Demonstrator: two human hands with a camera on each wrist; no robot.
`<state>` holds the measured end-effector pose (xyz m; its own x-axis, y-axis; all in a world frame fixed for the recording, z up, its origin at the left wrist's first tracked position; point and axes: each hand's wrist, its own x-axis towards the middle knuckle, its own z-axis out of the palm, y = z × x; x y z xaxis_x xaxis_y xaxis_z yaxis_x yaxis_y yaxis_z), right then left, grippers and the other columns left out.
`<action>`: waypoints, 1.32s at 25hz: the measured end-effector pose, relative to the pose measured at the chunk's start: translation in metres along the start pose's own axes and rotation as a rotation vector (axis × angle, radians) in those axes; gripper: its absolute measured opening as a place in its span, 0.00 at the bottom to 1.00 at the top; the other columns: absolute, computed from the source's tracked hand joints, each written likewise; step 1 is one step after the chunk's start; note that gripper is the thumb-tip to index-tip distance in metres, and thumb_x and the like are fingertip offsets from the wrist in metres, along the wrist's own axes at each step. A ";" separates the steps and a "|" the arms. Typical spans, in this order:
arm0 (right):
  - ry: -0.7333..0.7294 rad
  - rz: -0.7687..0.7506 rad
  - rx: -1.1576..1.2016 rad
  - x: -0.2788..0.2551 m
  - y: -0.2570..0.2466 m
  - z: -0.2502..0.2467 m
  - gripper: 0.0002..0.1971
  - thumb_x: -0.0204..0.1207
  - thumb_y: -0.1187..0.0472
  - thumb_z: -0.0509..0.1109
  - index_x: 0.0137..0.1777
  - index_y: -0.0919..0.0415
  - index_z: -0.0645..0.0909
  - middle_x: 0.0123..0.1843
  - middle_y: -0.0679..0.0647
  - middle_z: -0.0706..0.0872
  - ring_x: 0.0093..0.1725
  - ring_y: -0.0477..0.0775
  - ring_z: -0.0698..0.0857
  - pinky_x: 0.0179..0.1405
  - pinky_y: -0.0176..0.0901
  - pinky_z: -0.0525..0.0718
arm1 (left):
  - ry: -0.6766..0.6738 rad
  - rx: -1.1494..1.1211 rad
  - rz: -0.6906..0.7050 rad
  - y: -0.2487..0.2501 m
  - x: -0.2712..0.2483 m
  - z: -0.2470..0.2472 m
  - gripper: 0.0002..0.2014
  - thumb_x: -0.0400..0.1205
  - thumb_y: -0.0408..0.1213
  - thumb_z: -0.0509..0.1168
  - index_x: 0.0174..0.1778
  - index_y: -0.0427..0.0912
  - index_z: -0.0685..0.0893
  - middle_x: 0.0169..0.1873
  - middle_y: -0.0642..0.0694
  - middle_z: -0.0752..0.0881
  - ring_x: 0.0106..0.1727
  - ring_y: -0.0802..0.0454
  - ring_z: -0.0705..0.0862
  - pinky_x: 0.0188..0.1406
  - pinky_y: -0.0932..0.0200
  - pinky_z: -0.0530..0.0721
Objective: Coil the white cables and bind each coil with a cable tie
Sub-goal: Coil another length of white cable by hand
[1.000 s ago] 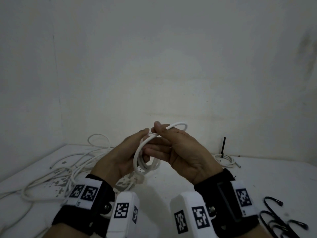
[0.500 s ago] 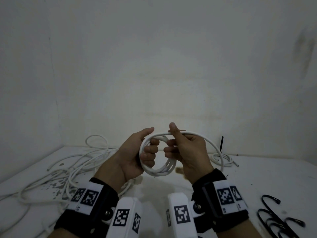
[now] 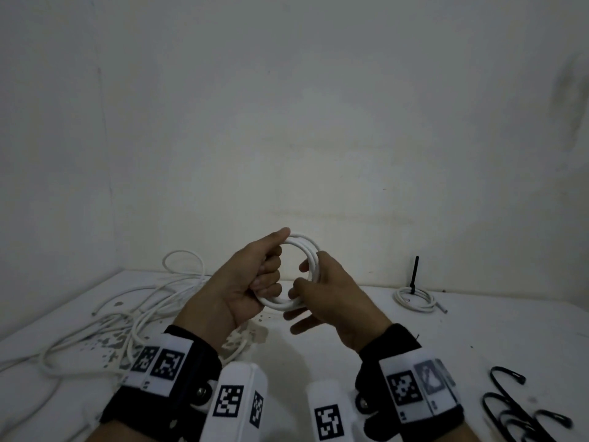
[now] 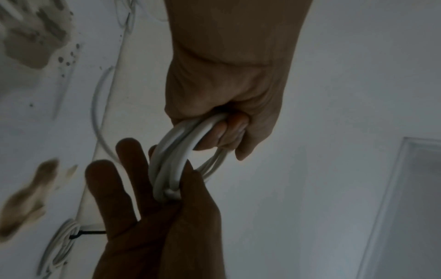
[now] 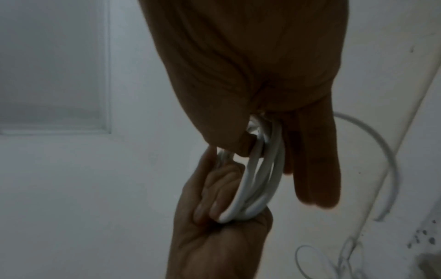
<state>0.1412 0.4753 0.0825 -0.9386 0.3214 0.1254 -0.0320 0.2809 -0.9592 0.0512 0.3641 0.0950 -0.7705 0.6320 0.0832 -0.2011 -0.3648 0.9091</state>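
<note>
A white table (image 3: 334, 355) holds a heap of loose white cables (image 3: 134, 314) at left. Above it, the left hand (image 3: 245, 282) grips a coiled white cable (image 3: 302, 247) in curled fingers, while the right hand (image 3: 331, 298) pinches its opposite side between thumb and straight fingers.

A bare, dim room corner set up as a makeshift work spot, not a fitted workshop or a kitchen: plain whitish walls (image 3: 318, 106) meet at the left behind a white table (image 3: 398, 339) whose paint is chipped and speckled. On the table, left of its middle, lies a loose tangle of white cables (image 3: 127, 317); at its far right edge sits a bound coil (image 3: 414, 298) with a black tie standing up, and near the right front a few black hooks (image 3: 516, 413). The right wrist view shows a panelled white door (image 5: 54, 75).
</note>
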 end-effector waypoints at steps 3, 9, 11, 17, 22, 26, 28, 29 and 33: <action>-0.125 -0.014 0.084 -0.002 -0.006 -0.004 0.10 0.84 0.70 0.57 0.63 0.61 0.68 0.49 0.68 0.84 0.37 0.67 0.91 0.42 0.57 0.93 | 0.068 0.045 0.009 0.003 0.003 -0.008 0.21 0.80 0.47 0.69 0.27 0.44 0.69 0.14 0.53 0.60 0.09 0.60 0.55 0.09 0.68 0.57; -0.179 -0.012 0.176 -0.002 -0.007 -0.011 0.08 0.82 0.74 0.58 0.51 0.62 0.72 0.40 0.66 0.86 0.45 0.73 0.91 0.50 0.61 0.92 | 0.073 0.092 -0.006 0.003 0.004 -0.015 0.18 0.74 0.52 0.71 0.31 0.42 0.75 0.15 0.53 0.61 0.10 0.60 0.56 0.09 0.66 0.59; -0.189 -0.008 0.198 0.001 -0.006 -0.011 0.08 0.82 0.75 0.60 0.49 0.61 0.72 0.41 0.66 0.87 0.45 0.70 0.91 0.51 0.61 0.91 | 0.086 0.092 -0.015 0.002 0.005 -0.016 0.19 0.77 0.51 0.71 0.31 0.42 0.74 0.15 0.53 0.60 0.10 0.60 0.56 0.10 0.66 0.58; -0.137 0.010 0.244 0.002 -0.004 -0.007 0.08 0.78 0.78 0.64 0.47 0.64 0.76 0.40 0.66 0.88 0.45 0.66 0.91 0.55 0.59 0.91 | 0.103 0.035 -0.046 -0.003 0.006 -0.018 0.21 0.81 0.50 0.68 0.29 0.42 0.72 0.15 0.54 0.58 0.10 0.60 0.54 0.09 0.66 0.55; -0.132 0.163 0.860 0.003 -0.013 -0.014 0.10 0.76 0.67 0.63 0.33 0.64 0.76 0.27 0.55 0.77 0.28 0.54 0.79 0.37 0.46 0.83 | -0.010 -0.009 -0.073 -0.005 0.000 -0.003 0.23 0.82 0.53 0.66 0.26 0.45 0.70 0.16 0.54 0.58 0.12 0.60 0.54 0.11 0.66 0.55; -0.072 0.194 0.837 0.003 -0.012 -0.018 0.22 0.80 0.51 0.70 0.28 0.56 0.68 0.22 0.49 0.59 0.18 0.48 0.58 0.20 0.40 0.62 | -0.090 0.007 -0.144 -0.003 -0.006 0.003 0.25 0.81 0.57 0.64 0.24 0.47 0.69 0.15 0.55 0.57 0.12 0.60 0.53 0.16 0.65 0.53; -0.012 0.206 0.779 0.004 -0.011 -0.016 0.24 0.81 0.52 0.71 0.26 0.55 0.65 0.22 0.48 0.56 0.17 0.47 0.56 0.16 0.37 0.60 | -0.073 0.058 -0.147 -0.004 -0.008 0.006 0.26 0.79 0.62 0.64 0.24 0.48 0.67 0.16 0.55 0.55 0.13 0.60 0.52 0.15 0.65 0.53; 0.004 0.212 0.760 0.004 -0.011 -0.016 0.26 0.81 0.52 0.71 0.24 0.54 0.64 0.21 0.48 0.55 0.17 0.47 0.55 0.15 0.37 0.60 | -0.069 0.082 -0.148 -0.004 -0.008 0.007 0.27 0.78 0.65 0.63 0.24 0.48 0.66 0.16 0.55 0.55 0.13 0.59 0.52 0.15 0.65 0.52; -0.002 0.217 0.682 0.006 -0.012 -0.017 0.30 0.82 0.51 0.70 0.20 0.53 0.62 0.20 0.48 0.55 0.16 0.48 0.55 0.14 0.37 0.62 | -0.070 0.067 -0.178 -0.001 -0.008 0.007 0.29 0.78 0.69 0.58 0.25 0.47 0.65 0.15 0.55 0.54 0.13 0.59 0.51 0.13 0.64 0.52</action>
<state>0.1417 0.4893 0.0995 -0.9488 0.3040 -0.0861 -0.0516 -0.4178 -0.9071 0.0616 0.3640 0.0959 -0.6824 0.7289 -0.0551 -0.2878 -0.1986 0.9369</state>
